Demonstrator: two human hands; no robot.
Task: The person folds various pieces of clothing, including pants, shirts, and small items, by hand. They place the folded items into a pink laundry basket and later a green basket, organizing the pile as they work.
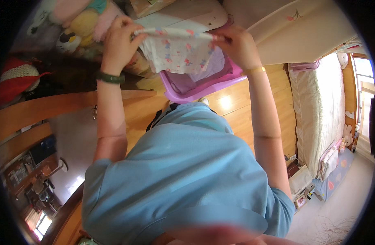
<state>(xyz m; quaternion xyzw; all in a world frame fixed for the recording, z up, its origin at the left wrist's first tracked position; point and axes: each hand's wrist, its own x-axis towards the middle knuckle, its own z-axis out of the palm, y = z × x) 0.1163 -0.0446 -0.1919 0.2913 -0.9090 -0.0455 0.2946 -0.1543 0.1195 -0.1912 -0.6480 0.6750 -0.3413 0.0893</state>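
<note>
A white cloth (182, 50) printed with small red and blue figures hangs stretched between my hands. My left hand (121, 43) pinches its left upper corner, and my right hand (238, 46) grips the right upper corner. The cloth's lower edge drops over a pink-purple plastic tub (190, 96) just in front of me. Inside the tub lies folded pale lilac fabric (210, 65), partly hidden by the cloth.
Plush toys (83, 29) are piled at the upper left. A wooden door edge (74, 99) runs along the left. A cream panel (297, 33) with a cherry motif stands at the upper right. Beyond the wood floor (267, 101), a bed (316, 113) lies on the right.
</note>
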